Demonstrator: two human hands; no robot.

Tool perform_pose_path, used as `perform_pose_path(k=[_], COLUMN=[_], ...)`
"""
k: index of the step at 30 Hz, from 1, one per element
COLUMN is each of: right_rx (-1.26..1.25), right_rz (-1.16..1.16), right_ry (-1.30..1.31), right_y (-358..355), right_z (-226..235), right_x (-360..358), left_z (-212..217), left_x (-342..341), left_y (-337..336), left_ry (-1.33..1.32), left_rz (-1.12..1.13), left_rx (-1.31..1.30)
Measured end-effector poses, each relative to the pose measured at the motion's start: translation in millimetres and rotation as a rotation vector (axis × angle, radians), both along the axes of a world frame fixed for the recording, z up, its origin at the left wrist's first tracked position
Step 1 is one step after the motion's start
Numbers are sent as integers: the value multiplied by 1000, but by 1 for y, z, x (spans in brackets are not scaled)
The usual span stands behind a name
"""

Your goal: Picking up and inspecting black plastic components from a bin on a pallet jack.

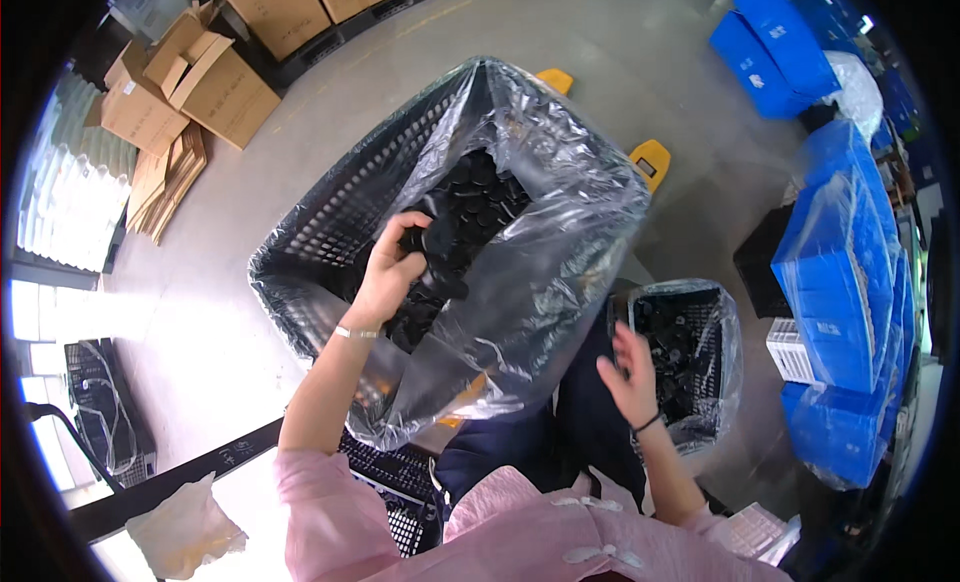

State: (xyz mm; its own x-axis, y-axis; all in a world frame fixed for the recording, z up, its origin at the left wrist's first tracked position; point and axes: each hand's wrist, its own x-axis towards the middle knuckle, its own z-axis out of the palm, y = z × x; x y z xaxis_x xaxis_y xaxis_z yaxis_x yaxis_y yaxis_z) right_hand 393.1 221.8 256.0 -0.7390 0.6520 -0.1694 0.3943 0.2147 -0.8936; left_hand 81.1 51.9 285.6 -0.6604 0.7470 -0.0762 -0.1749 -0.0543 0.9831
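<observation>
The left hand (388, 267) is reaching into the large black crate (345, 197) at the picture's centre, its fingers curling closed around a cluster of small black round parts (470, 207) piled inside. A clear plastic liner (560, 242) is draping over the crate's rim and spilling down toward five o'clock. The left forearm is rising from seven o'clock, the wrist bent inward over the crate's near edge.

The right hand (632, 374) is hovering at four o'clock with its fingers spread open, holding nothing, just beside the rim of a smaller black crate (690, 352), also lined with clear film and holding black parts.

Blue bins (835, 282), some wrapped in film, are stacking up at three o'clock, with more blue containers (775, 47) at one o'clock. Brown cardboard boxes (215, 87) are sitting at eleven o'clock, beside flattened cardboard (165, 182). Bare grey floor (200, 322) is lying open from nine to twelve o'clock around the large crate. A crumpled pale bag (185, 532) is lying at seven o'clock.
</observation>
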Motion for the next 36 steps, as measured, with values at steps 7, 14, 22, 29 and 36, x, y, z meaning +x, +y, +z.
perform_pose_path(k=[7,14,22,29,36], right_rx=[-584,-79,-562,-1145,-457], right_rz=[459,393,246,306,302], right_ry=[388,636,550,511,481], right_y=[-8,-9,-1,-22,-24], right_z=[117,125,126,106,123], right_x=[-64,3,49,47,63], left_z=[82,76,69,70,83], left_x=[123,180,217,231,238], left_y=[-3,-8,7,23,19], left_ry=[269,-347,-373,573,16], left_rz=[-405,-108,3,-82,-45], left_rx=[27,359,419,412,507])
